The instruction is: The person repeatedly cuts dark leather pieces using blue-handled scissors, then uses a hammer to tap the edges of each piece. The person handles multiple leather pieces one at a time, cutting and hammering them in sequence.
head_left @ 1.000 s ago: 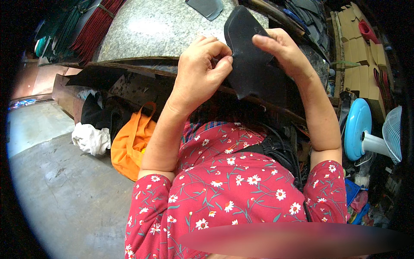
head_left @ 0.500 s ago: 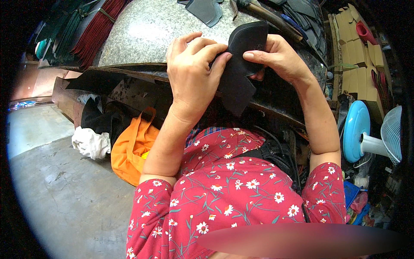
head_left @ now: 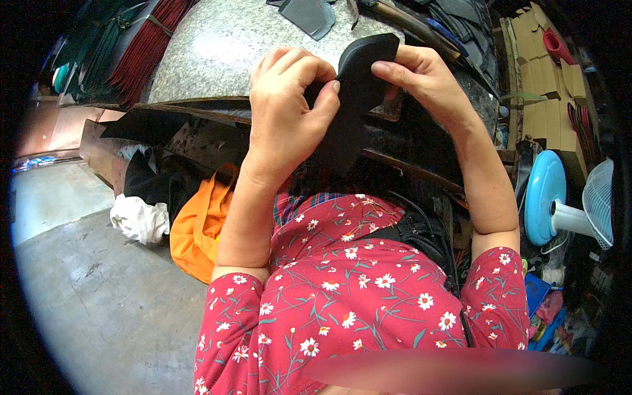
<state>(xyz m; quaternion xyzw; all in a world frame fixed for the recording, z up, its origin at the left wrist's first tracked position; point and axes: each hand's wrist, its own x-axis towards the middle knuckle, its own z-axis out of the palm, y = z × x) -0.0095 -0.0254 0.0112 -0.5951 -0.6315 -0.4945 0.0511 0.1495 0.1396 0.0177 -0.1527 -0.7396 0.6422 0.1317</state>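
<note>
Between my two hands, above the front edge of the worktable, is a black leather-like piece [head_left: 370, 60] with a rounded top. Its lower part hangs down and blends into the dark gap below. My left hand [head_left: 289, 99] pinches the piece's left edge between thumb and fingertips. On the other side, my right hand [head_left: 428, 82] grips the right edge with the thumb in front and the fingers partly hidden behind. Farther back, dark grey cut pieces [head_left: 309, 16] lie on a speckled stone slab [head_left: 204, 56].
A long wooden handle [head_left: 418, 25] and stacked dark pieces lie at the back right. Red cord-like strips [head_left: 141, 56] hang at the left. An orange bag [head_left: 197, 230] and white cloth [head_left: 139, 218] sit lower left. At the right are a blue-based fan [head_left: 546, 197] and cardboard boxes [head_left: 550, 125].
Both hands and the black leather-like piece have shifted slightly left. The piece has turned a little, and my right hand now holds it nearer its upper right edge.
</note>
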